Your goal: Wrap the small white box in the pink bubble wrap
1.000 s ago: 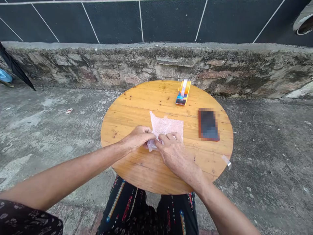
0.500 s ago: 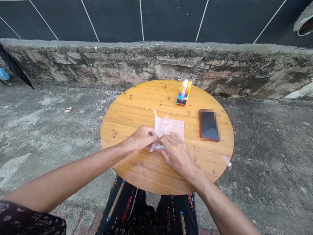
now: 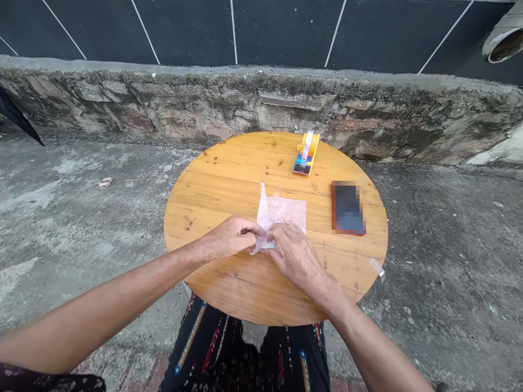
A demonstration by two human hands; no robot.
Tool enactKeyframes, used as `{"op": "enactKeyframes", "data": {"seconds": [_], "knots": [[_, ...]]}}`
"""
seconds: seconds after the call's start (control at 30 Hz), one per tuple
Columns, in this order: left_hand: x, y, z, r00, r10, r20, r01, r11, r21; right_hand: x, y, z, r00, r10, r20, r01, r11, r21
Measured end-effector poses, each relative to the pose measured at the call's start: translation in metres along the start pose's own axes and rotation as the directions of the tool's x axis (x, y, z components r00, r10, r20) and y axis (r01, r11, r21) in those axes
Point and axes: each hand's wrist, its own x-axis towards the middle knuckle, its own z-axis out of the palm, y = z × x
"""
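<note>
A pale pink, see-through piece of bubble wrap (image 3: 288,211) lies at the middle of the round wooden table. Its left edge stands up in a fold, with a peak at the far corner. My left hand (image 3: 241,235) pinches the near part of this raised edge, thumb and forefinger bent around it. On the near half of the wrap rests my right hand (image 3: 296,253), its curled fingers pressing the sheet close to the fold and its thumb at the near edge. Both sets of fingertips nearly meet. Whether anything lies inside the wrap I cannot tell.
A yellow and blue tape dispenser (image 3: 306,153) stands at the table's far side. To the right lies a dark, blurred-out flat object with an orange-red edge (image 3: 348,208). A strip of clear tape (image 3: 376,269) hangs from the right rim of the table (image 3: 229,296).
The wrap's left edge has risen and tips more to the right. My left hand's fingers have shifted their hold along it; the right hand stays nearly in place. The view has shifted slightly.
</note>
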Motion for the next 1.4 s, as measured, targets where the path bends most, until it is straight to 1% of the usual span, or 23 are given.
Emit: {"op": "enactKeyframes", "data": {"seconds": [0.1, 0.13, 0.2, 0.23, 0.33, 0.43, 0.53, 0.63, 0.7, 0.77, 0.83, 0.93, 1.0, 1.07, 1.1, 1.17, 1.23, 1.3, 1.4], "knots": [[-0.007, -0.006, -0.001, 0.996, 0.055, 0.069, -0.058, 0.997, 0.041, 0.000, 0.001, 0.000, 1.000, -0.010, -0.003, 0.010, 1.000, 0.017], [-0.009, -0.008, 0.000, 0.994, 0.082, 0.072, -0.088, 0.993, 0.074, 0.001, 0.001, -0.001, 1.000, -0.014, -0.003, 0.014, 1.000, 0.016], [-0.012, -0.015, 0.005, 0.983, 0.181, 0.025, -0.183, 0.964, 0.195, 0.001, 0.001, -0.001, 1.000, -0.019, -0.008, 0.019, 1.000, 0.009], [-0.013, -0.018, 0.008, 0.969, 0.248, -0.008, -0.237, 0.933, 0.271, 0.001, 0.001, -0.001, 1.000, -0.020, -0.012, 0.020, 1.000, 0.005], [-0.013, -0.029, 0.018, 0.908, 0.416, -0.058, -0.347, 0.822, 0.452, 0.001, 0.001, -0.001, 0.999, -0.018, -0.026, 0.018, 1.000, -0.006], [-0.012, -0.039, 0.025, 0.842, 0.537, -0.049, -0.423, 0.714, 0.558, 0.000, 0.003, 0.000, 0.999, -0.024, -0.030, 0.024, 1.000, 0.002], [-0.011, -0.045, 0.028, 0.757, 0.652, -0.037, -0.477, 0.592, 0.650, 0.001, 0.006, 0.001, 0.998, -0.048, -0.036, 0.049, 0.999, 0.009], [-0.010, -0.049, 0.028, 0.687, 0.726, -0.016, -0.484, 0.473, 0.736, 0.002, 0.008, 0.000, 0.998, -0.060, -0.033, 0.060, 0.998, 0.015], [-0.009, -0.051, 0.028, 0.657, 0.753, 0.011, -0.485, 0.412, 0.771, 0.002, 0.008, -0.001, 0.998, -0.060, -0.022, 0.061, 0.998, 0.024], [-0.008, -0.054, 0.028, 0.634, 0.772, 0.042, -0.507, 0.374, 0.776, 0.003, 0.007, -0.002, 0.998, -0.055, -0.014, 0.056, 0.998, 0.029], [-0.006, -0.058, 0.028, 0.612, 0.787, 0.075, -0.546, 0.353, 0.759, 0.002, 0.006, -0.002, 0.999, -0.045, -0.008, 0.046, 0.999, 0.028], [-0.004, -0.061, 0.026, 0.593, 0.797, 0.113, -0.590, 0.335, 0.735, 0.002, 0.005, -0.003, 1.000, -0.029, 0.008, 0.029, 0.999, 0.030], [-0.003, -0.063, 0.025, 0.583, 0.803, 0.126, -0.600, 0.320, 0.733, -0.001, 0.007, -0.006, 0.999, -0.039, 0.017, 0.038, 0.997, 0.060], [-0.001, -0.064, 0.025, 0.567, 0.813, 0.127, -0.602, 0.305, 0.738, -0.009, 0.013, -0.012, 1.000, -0.024, -0.008, 0.025, 0.996, 0.084], [-0.001, -0.065, 0.025, 0.563, 0.817, 0.125, -0.601, 0.301, 0.740, -0.014, 0.017, -0.014, 0.999, 0.006, -0.040, -0.003, 0.996, 0.084], [0.000, -0.066, 0.026, 0.559, 0.822, 0.113, -0.596, 0.303, 0.743, -0.029, 0.026, -0.018, 0.988, 0.103, -0.116, -0.095, 0.993, 0.069], [0.001, -0.067, 0.027, 0.560, 0.823, 0.098, -0.593, 0.315, 0.741, -0.046, 0.032, -0.019, 0.973, 0.179, -0.148, -0.172, 0.983, 0.061], [0.002, -0.068, 0.028, 0.559, 0.825, 0.086, -0.595, 0.326, 0.735, -0.059, 0.033, -0.019, 0.967, 0.207, -0.149, -0.202, 0.978, 0.045], [0.003, -0.067, 0.030, 0.553, 0.830, 0.069, -0.596, 0.336, 0.730, -0.064, 0.026, -0.018, 0.970, 0.185, -0.157, -0.189, 0.982, -0.013]]}}
